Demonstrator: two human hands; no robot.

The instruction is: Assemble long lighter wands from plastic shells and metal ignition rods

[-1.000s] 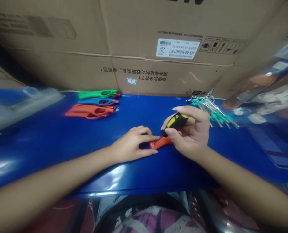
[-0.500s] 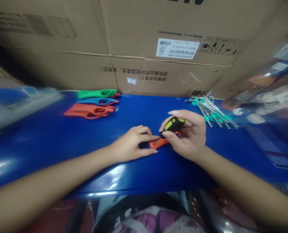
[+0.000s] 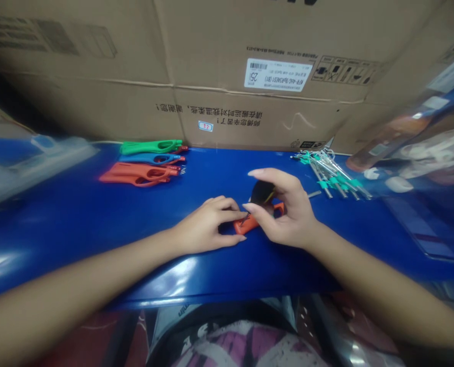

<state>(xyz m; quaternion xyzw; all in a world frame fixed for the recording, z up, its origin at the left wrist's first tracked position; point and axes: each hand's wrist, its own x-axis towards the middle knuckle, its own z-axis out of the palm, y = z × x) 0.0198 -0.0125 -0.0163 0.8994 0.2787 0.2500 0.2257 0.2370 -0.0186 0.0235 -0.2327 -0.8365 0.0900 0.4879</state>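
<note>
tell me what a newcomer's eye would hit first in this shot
Probably the right hand, near centre, gripping a dark-handled screwdriver over an orange casing whose end the left hand steadies on the blue table. Next, perhaps, the big cardboard box along the table's back edge, its print upside down. Bright green, blue and orange casings at the back left may draw it too.

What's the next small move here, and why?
Probably a gentle turn of the screwdriver with the right hand: its shaft slants down to the left end of the orange plastic casing, braced by the left hand. I can't tell whether the tip is seated.
</note>
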